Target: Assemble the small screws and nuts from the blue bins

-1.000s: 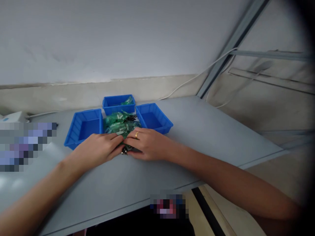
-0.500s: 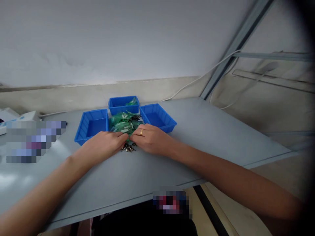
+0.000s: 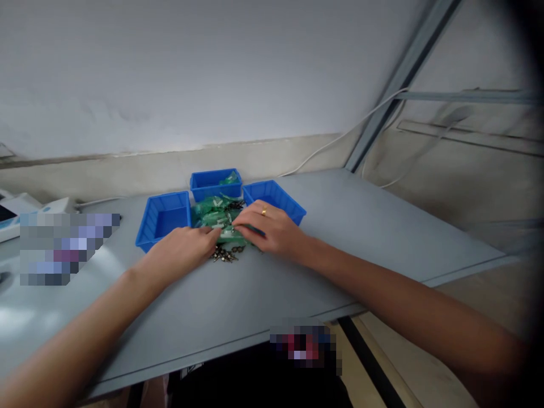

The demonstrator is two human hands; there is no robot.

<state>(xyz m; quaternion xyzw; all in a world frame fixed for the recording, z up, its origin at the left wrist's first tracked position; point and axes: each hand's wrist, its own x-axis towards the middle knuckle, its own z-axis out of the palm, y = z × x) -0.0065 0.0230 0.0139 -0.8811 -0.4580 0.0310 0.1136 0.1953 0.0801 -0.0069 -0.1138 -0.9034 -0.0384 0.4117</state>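
Green plastic bags [image 3: 210, 217] with white labels lie piled between the blue bins. My left hand [image 3: 191, 245] is closed at the near left edge of the front bag, its fingertips pinching the plastic. Just across from it, my right hand [image 3: 276, 228], with a ring on one finger, has thumb and forefinger pinched together over the same bag. Whatever small thing lies in that pinch is too small to make out. Below the fingertips, a small heap of brassy and dark metal parts [image 3: 225, 254] rests on the grey table [image 3: 204, 306].
One blue bin [image 3: 142, 229] stands left of the bags and another [image 3: 297, 214] right. A third bin [image 3: 216, 191] at the back holds a green bag. A white device [image 3: 25, 211] sits far left. A white cable [image 3: 327, 145] runs along the wall to a metal frame post [image 3: 382, 107].
My right hand has lifted and moved slightly right, away from my left hand, uncovering more of the bag and metal parts. My left hand stays at the bag. The view has shifted slightly.
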